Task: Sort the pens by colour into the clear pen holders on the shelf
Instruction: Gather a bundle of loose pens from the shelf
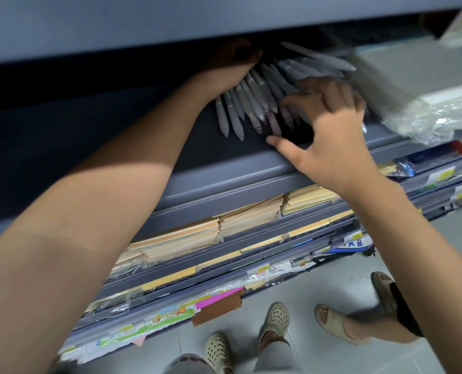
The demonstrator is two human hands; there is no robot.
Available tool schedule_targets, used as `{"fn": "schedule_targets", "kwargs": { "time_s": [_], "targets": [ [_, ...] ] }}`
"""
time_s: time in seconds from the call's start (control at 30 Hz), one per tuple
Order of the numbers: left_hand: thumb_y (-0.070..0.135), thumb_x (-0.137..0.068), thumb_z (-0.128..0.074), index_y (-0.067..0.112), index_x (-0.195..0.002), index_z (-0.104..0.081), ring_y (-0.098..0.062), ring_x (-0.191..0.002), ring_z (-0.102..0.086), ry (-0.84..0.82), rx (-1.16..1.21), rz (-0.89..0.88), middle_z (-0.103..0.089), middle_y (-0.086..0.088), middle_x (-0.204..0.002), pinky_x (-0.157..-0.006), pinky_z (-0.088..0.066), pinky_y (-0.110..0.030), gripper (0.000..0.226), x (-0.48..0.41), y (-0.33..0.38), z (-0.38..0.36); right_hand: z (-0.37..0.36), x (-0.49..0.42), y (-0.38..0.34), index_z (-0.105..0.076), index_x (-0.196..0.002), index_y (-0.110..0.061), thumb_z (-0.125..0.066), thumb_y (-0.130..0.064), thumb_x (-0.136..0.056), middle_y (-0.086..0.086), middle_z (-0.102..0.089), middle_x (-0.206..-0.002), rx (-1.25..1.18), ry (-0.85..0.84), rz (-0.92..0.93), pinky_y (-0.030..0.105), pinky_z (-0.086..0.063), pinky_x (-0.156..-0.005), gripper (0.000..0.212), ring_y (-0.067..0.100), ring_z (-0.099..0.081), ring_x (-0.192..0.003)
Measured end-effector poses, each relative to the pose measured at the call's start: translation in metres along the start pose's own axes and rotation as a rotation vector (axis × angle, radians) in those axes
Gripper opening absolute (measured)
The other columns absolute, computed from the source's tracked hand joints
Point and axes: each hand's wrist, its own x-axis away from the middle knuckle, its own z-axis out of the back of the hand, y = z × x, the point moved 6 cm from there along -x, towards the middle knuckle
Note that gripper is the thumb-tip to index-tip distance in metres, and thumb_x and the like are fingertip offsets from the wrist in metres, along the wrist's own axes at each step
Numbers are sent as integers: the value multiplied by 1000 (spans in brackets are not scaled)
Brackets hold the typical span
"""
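Grey metal shelving (143,20) fills the view, tan paper (186,238) stacked below. At the front lip of the dark grey shelf (211,168) the right hand (329,125) is spread wide, fingers bent over the fan of pale grey plastic pens (251,103). Further in, the left hand (230,63) lies on their far ends in shadow; its grip I cannot tell. A hasty sweep could roll pens off the lip.
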Motion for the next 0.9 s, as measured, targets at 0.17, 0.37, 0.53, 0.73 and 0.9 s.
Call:
{"fn": "schedule_targets", "kwargs": {
  "time_s": [0.17,0.37,0.53,0.73,0.9],
  "targets": [
    [41,-100,-55,22,-132,-59,-2,-106,-52,-66,16,-15,-57,10,-117,-70,-35,1,37,-2,-1,-6,3,-1,20,-56,-131,-24,-64,-66,-71,11,-38,-147,-50,-70,-81,52,-26,-110,73,31,-29,-140],
    [35,-98,-59,18,-120,-64,-2,-100,-54,-19,24,-3,-60,8,-108,-66,-35,3,28,-5,-3,-3,-3,-11,15,-63,-123,-17,-68,-57,-76,11,-49,-139,-8,-37,-41,45,-30,-103,61,32,-41,-132],
    [62,-96,-46,31,-136,-54,-4,-112,-49,-102,-10,14,-55,10,-128,-85,-36,-15,52,-4,-4,-7,-3,-5,18,-64,-120,-19,-66,-53,-81,7,-55,-130,-58,-24,-62,50,-32,-107,51,29,-45,-128],
    [59,-93,-56,30,-124,-59,-1,-98,-53,-94,-7,18,-57,12,-113,-70,-36,-9,42,-6,-3,-11,-2,-5,24,-70,-113,-18,-64,-40,-87,7,-60,-126,-112,-12,-34,56,-33,-105,35,33,-48,-125],
    [56,-93,-57,29,-114,-62,1,-94,-54,-70,4,19,-59,12,-108,-70,-38,-13,34,-8,-6,-10,-4,-8,21,-71,-116,-17,-61,-35,-89,8,-61,-127,-72,0,-28,55,-34,-105,34,35,-48,-125]
  ]
}}
